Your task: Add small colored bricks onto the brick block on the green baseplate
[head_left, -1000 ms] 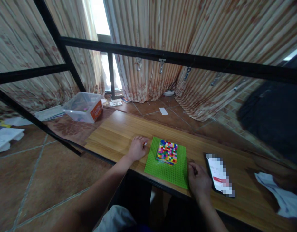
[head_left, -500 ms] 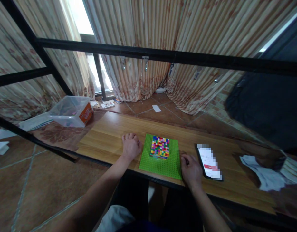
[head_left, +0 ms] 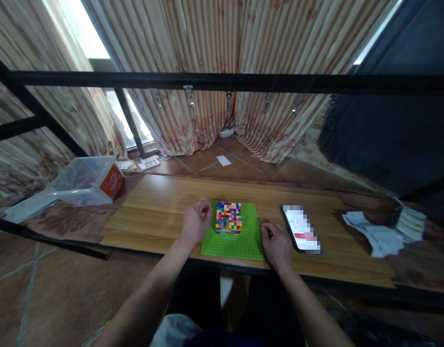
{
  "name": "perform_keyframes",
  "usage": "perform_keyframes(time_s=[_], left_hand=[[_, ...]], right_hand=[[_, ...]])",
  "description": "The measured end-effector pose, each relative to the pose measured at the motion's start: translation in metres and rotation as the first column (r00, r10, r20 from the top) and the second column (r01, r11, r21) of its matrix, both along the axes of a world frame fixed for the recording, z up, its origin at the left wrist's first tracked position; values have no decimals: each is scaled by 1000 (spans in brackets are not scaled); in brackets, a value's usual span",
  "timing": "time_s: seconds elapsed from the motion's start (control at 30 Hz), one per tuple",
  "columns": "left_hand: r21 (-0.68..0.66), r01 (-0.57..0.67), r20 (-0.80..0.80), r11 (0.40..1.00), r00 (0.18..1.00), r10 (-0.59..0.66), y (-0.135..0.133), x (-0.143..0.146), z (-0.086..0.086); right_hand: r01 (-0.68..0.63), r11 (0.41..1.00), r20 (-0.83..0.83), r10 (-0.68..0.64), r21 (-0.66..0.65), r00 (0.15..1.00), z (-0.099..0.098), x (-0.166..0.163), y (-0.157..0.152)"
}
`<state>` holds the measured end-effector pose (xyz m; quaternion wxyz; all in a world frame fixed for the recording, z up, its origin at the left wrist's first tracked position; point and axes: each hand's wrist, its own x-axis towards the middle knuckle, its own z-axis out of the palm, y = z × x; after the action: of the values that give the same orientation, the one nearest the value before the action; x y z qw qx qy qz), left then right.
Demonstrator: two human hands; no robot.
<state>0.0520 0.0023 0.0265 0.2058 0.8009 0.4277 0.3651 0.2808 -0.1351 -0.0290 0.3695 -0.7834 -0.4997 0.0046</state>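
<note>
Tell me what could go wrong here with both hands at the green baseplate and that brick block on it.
1. The green baseplate lies at the near edge of the wooden table; a push from the left hand or right hand might slide it off.
2. The multicoloured brick block stands raised on the plate; a sideways knock could break bricks loose.
3. The phone lies just beside the right hand, so a sweep of that hand could shove it.

The left hand and right hand are showing bare, forearms unsleeved; pale grey cloth is covering the lap, well behind the fingers.
</note>
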Motion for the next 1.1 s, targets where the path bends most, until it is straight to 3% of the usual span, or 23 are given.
perform_keyframes(time_s=[0.27,0.53,1.1], left_hand=[[54,28,37,998,999,-30,-10,15,6],[114,0,139,993,990,-16,-10,23,-7],[-18,21,417,1000,909,-12,-7,32,-25]], right_hand=[[5,1000,4,-5,-8,1000,-1,1,0],[8,1000,7,-8,1,1000,-1,0,0],[6,1000,9,-6,5,1000,-2,1,0]])
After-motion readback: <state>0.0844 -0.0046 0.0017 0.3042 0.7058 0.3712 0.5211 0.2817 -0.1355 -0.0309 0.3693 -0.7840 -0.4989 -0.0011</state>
